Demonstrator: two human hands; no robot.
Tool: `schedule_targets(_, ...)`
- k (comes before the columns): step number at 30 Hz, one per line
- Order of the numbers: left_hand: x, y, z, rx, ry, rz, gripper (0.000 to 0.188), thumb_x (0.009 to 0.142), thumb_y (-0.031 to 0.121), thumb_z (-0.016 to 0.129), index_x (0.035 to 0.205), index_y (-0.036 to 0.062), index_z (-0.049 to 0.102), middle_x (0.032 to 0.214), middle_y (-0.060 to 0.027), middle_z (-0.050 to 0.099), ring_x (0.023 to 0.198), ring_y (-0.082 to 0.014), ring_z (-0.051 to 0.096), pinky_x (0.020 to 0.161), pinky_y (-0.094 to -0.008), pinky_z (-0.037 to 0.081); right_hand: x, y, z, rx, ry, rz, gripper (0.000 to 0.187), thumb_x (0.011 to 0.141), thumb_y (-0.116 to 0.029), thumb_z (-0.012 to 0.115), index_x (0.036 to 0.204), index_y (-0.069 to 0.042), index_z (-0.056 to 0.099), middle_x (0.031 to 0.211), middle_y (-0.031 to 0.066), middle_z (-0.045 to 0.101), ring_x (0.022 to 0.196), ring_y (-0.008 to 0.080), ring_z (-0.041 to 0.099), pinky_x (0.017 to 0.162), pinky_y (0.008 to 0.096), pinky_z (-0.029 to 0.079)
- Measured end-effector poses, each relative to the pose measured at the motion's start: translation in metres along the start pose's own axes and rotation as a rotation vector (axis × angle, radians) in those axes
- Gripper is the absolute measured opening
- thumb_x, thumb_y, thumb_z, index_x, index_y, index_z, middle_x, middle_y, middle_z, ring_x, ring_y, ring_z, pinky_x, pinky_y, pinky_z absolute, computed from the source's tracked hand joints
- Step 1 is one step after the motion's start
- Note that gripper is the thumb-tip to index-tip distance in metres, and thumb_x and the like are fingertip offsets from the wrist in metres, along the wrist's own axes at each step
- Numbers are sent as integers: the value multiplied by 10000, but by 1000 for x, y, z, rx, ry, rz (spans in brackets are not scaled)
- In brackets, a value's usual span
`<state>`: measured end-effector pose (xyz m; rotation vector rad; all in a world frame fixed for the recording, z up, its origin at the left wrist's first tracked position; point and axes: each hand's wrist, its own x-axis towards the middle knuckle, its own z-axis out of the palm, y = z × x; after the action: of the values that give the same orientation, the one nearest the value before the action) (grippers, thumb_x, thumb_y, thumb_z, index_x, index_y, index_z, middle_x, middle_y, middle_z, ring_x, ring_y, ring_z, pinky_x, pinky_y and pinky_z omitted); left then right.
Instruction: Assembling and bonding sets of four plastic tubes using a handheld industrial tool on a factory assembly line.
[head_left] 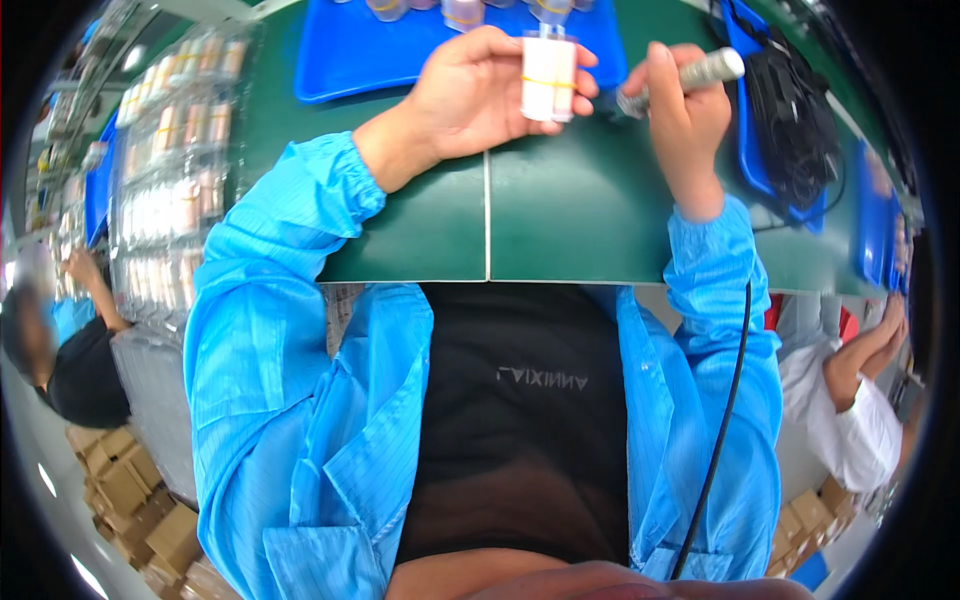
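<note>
One head view, two hands, one held bundle. A small white-and-pinkish block-shaped bundle with a thin yellow band (548, 95) is held at upper centre of the frame, above a dark green smooth tabletop (420, 230). It is cradled by the left hand (470, 95), palm partly turned up, fingers curled behind with their tips showing past its right edge. A pale grey cylindrical hand tool (708, 70) is pinched between the thumb and curled fingers of the right hand (690, 115), upper right of centre; its blurred lower end is pointed toward the bundle, near but apart.

Risks, as judged: the bundle could be dropped if the loose cradle is tilted; the left fingertips could be struck by the tool, being placed between it and the bundle; the right arm could be snagged by the thin black cord (716, 440) lying along its sleeve at lower right; the bright blue plastic tray (350, 60) at the upper edge could be bumped, being close behind the left hand.

Appearance of bundle: face pale and flat, edges glossy as if clear-wrapped, band crossing at mid-height, standing roughly upright. Whether the narrow pale strips above are part of it cannot be told.
</note>
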<state>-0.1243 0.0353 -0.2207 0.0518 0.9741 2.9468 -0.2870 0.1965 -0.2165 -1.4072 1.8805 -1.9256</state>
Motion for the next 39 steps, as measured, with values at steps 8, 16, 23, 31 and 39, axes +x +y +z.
schedule_targets(8,-3,67,34,668,78,16,485,882,239,672,1262,-52,593,1141,-151,674,1018,-178,671,814,-314,555,-14,8,1,-31,-45,34,261,1018,-176,592,787,-54,587,669,21,641,581,60,537,540,223,426)
schedule_targets(16,-114,226,52,1705,738,179,391,818,253,759,1090,-1,639,956,-140,687,823,-259,657,744,-381,522,-8,2,6,-42,-99,-39,249,1016,-183,596,807,-48,579,673,29,646,586,82,560,543,236,445)
schedule_targets(23,-267,233,-33,2121,1566,197,441,771,344,767,1033,17,629,901,-189,699,799,-330,668,726,-420,526,-11,5,5,-130,-101,-69,261,1006,-177,604,778,-50,592,673,28,650,600,81,578,556,237,459)
schedule_targets(31,-302,222,-67,2276,1477,-41,376,826,388,686,815,13,704,795,-228,683,789,-413,657,713,-490,513,-8,6,3,-152,-88,-58,260,1004,-182,609,779,-53,600,669,22,645,598,78,574,561,236,459)
schedule_targets(39,-151,220,2,2538,866,224,313,872,305,645,835,4,721,804,-216,677,798,-405,652,736,-479,518,-8,10,12,-128,-75,-121,210,966,-155,669,797,-43,612,643,15,640,587,76,586,542,236,462)
